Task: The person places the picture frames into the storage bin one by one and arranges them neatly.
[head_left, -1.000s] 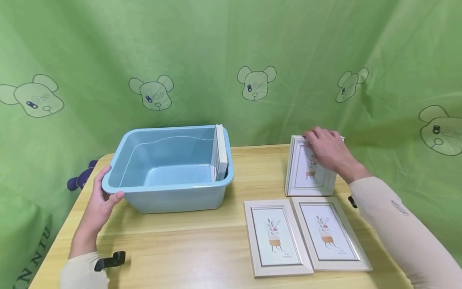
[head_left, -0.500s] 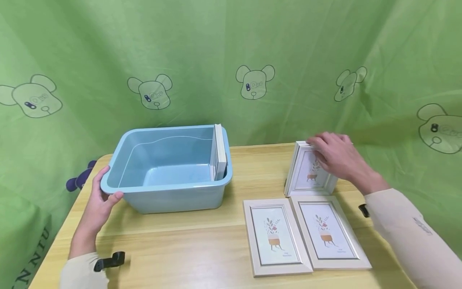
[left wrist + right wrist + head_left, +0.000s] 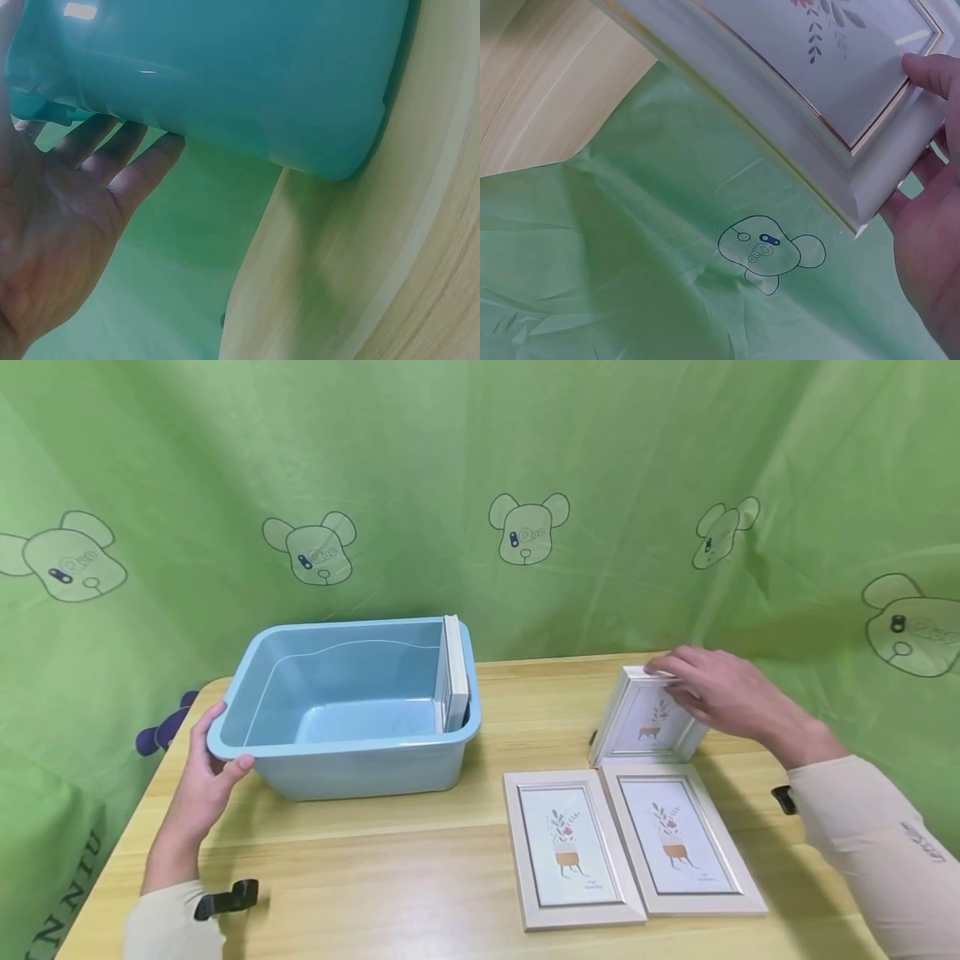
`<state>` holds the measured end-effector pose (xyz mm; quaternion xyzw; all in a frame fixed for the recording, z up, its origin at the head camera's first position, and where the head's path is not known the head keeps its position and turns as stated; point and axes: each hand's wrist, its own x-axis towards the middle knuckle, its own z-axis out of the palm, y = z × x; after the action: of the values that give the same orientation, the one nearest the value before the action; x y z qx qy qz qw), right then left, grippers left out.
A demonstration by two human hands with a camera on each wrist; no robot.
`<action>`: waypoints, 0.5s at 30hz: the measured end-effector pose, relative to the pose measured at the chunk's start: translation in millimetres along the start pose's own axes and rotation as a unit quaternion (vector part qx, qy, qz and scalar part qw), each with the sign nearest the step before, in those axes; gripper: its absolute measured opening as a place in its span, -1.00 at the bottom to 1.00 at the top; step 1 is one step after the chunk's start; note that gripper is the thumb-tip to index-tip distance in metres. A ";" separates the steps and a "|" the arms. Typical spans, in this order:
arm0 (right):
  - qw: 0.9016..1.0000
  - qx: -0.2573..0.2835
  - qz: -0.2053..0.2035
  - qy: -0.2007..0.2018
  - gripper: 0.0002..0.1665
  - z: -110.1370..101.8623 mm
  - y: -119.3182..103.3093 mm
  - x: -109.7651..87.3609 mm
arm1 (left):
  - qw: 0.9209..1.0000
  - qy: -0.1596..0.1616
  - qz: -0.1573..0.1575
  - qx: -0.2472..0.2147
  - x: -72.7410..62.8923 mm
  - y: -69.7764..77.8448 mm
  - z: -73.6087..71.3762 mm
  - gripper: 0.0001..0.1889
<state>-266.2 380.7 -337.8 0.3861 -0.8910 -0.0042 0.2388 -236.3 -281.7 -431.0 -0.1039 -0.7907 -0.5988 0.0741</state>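
My left hand (image 3: 197, 789) holds the near left corner of a light blue plastic tub (image 3: 360, 770), thumb on the rim; in the left wrist view its fingers lie against the outer wall. Inside the tub, a white picture frame (image 3: 453, 681) stands on edge at the right wall. My right hand (image 3: 731, 695) grips the top of another picture frame (image 3: 647, 731), which stands tilted on its lower edge. The right wrist view shows the thumb on this frame's front and fingers behind. Whether a further frame stands behind it, I cannot tell.
Two matching picture frames lie face up side by side on the table, a left one (image 3: 572, 852) and a right one (image 3: 678, 839). The wooden table (image 3: 405, 877) ends at a green curtain (image 3: 420, 485) with bear heads printed on it. A purple figure (image 3: 165, 731) shows beyond the left edge.
The right hand has moved right and toward me, tilting the top of the standing frame that way while its lower edge stays in place. The left hand and the tub keep their positions.
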 end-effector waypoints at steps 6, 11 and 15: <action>1.000 0.011 -0.020 0.003 -0.53 -4.7 -3.3 0.1 | 1.000 0.004 0.003 -0.002 -0.6 0.4 1.1 -0.20; 1.000 0.008 -0.023 -0.004 -0.48 -7.4 -7.2 7.9 | 1.000 0.005 0.002 -0.007 -1.3 0.5 1.5 -0.20; 1.000 0.010 -0.010 -0.008 -0.42 -13.8 -13.9 20.5 | 1.000 0.004 0.002 -0.004 -0.7 0.2 0.3 -0.19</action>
<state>-262.7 359.3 -319.5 0.3974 -0.8891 -0.0005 0.2272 -235.6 -281.4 -431.1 -0.1033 -0.7879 -0.6021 0.0777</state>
